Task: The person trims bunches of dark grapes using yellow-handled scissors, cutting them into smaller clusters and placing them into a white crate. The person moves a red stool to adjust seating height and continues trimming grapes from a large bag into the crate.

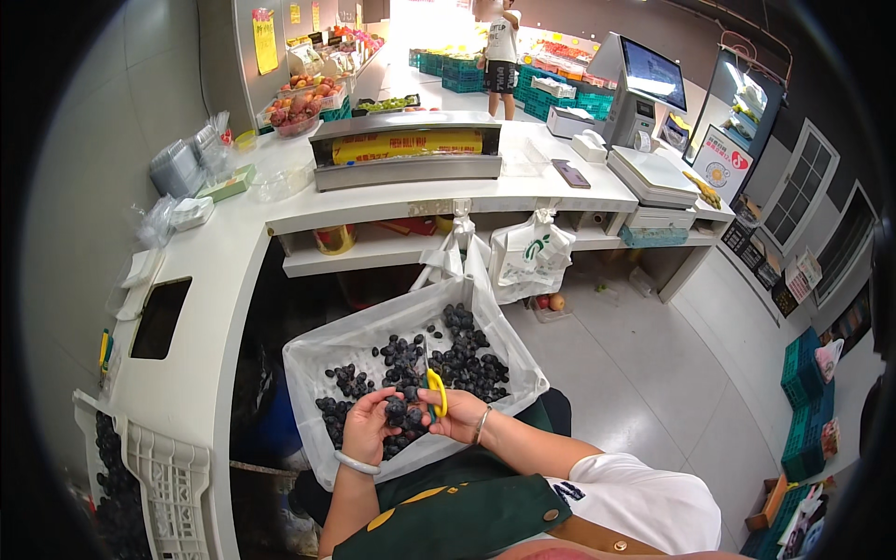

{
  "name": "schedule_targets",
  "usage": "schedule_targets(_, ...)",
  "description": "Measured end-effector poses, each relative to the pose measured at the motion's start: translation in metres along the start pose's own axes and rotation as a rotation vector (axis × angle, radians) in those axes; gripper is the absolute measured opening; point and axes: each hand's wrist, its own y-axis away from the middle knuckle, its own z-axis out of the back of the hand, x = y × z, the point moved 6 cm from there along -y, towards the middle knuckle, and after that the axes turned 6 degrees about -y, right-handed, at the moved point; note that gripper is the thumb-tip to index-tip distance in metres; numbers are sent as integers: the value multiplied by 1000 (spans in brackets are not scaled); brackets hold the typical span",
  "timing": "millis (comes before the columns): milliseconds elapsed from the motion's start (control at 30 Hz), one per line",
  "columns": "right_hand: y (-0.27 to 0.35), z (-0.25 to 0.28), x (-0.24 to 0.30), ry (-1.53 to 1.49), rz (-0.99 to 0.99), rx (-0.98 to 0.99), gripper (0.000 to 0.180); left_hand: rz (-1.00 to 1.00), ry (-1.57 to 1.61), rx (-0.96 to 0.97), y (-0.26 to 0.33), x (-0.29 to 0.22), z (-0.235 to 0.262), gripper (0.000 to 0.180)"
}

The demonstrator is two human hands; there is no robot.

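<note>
My left hand (367,431) has its fingers closed round a small bunch of dark grapes (397,412), held above a crate. My right hand (459,416) grips a pair of scissors (438,394) with yellow handles, blades pointing away from me. Its thumb and fingertips also reach the grapes' right side. Beneath both hands, the crate with a white liner (519,366) sits tilted on my lap. Loose dark grapes and small clusters (462,359) lie spread inside it, thickest toward the right and far corner.
A white counter (392,198) curves ahead and down my left, carrying a film wrapper (406,149), a phone (570,174) and a scale (653,175). White plastic bags (532,252) hang from its front. Another crate (168,485) with dark grapes stands at lower left. A person (502,56) stands beyond.
</note>
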Motion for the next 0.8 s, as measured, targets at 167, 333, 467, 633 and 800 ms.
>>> schedule_targets(167, 2, -4, 0, 8, -14, 56, 13, -28, -20, -46, -1, 0, 5, 24)
schedule_targets(333, 3, -10, 2, 61, 14, 51, 14, -58, -83, -147, -3, 3, 11, 25)
schedule_targets(467, 2, -15, 5, 77, 13, 33, 18, -187, -194, -230, -14, 7, 22, 27)
schedule_targets(633, -10, -6, 11, -138, 5, -40, 15, -195, -419, -240, -14, -28, -7, 27)
schedule_targets(800, -5, -34, 31, -250, -3, 223, 19, -243, -259, -119, -13, -57, -29, 31)
